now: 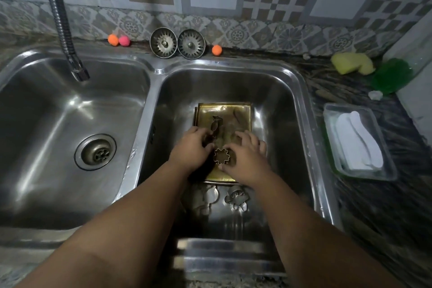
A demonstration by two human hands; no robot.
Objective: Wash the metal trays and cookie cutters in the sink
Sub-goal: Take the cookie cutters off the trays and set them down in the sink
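Note:
A stack of gold-toned metal trays (224, 110) lies flat in the right sink basin (275, 91). On the top tray rests a long cookie cutter (216, 125) and a flower-shaped cutter (221, 156). My left hand (190, 149) reaches over the tray's left side, fingers curled near the long cutter. My right hand (245, 154) is on the tray beside the flower cutter, thumb and forefinger touching it. Two more cutters (236, 197) lie on the basin floor in front of the trays.
The left basin (58, 124) has an open drain (95, 152), with a flexible faucet (67, 37) hanging over it. Two strainers (177, 43) and small coloured balls (118, 40) sit on the back ledge. At right are a yellow sponge (353, 63), a green scrubber (392, 76) and a clear tray (360, 142).

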